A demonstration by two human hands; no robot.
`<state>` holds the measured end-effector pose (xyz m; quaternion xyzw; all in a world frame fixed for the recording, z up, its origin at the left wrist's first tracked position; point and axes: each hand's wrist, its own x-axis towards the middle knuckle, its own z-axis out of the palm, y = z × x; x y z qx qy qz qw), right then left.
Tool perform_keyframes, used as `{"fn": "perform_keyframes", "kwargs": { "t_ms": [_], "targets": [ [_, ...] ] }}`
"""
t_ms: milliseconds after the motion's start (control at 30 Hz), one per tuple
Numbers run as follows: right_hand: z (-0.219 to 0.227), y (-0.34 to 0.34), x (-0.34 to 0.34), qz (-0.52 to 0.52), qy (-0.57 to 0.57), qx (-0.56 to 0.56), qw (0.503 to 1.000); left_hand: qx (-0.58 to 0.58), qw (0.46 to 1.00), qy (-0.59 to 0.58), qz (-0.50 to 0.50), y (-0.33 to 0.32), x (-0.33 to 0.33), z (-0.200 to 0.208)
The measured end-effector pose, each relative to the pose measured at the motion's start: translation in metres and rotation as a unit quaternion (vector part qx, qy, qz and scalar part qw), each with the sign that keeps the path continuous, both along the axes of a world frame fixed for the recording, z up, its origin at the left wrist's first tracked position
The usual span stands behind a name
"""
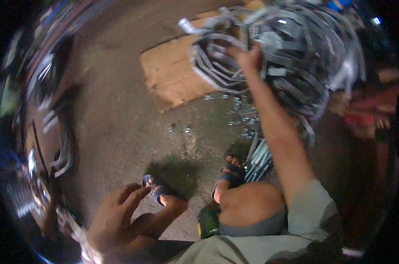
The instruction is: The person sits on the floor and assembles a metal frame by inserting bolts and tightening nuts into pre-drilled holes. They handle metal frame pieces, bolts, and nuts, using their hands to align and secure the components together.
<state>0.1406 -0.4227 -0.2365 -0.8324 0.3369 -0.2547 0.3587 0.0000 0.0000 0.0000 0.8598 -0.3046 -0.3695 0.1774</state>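
My right arm stretches forward to a pile of grey metal frames [287, 48], several of them ring-shaped or many-sided. My right hand [247, 58] is at the near-left part of that pile, over or against a smaller many-sided metal frame [214, 72]. Motion blurs its fingers, so whether they grip the frame cannot be told. Low on the left, my left hand [116, 215] hangs in the air with its fingers apart and nothing in it.
Flat cardboard [175, 72] lies partly under the frames. Small shiny metal pieces [243, 116] are scattered on the floor [116, 119]. A bundle of metal tubes or rods [260, 162] lies beside my right foot [229, 174]. Blurred metal items [45, 88] line the left side.
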Motion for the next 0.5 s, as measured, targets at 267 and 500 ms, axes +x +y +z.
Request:
{"fn": "perform_keyframes", "kwargs": {
  "t_ms": [267,500],
  "targets": [
    [0.011,0.053,-0.153,0.106,-0.055,-0.109,0.987,-0.032,0.996,-0.076,-0.040,-0.016,-0.026,0.019],
    [-0.062,0.116,-0.216,0.414,-0.010,-0.275,0.868,-0.030,0.995,-0.082,-0.048,-0.022,-0.021,0.025]
  ]
}}
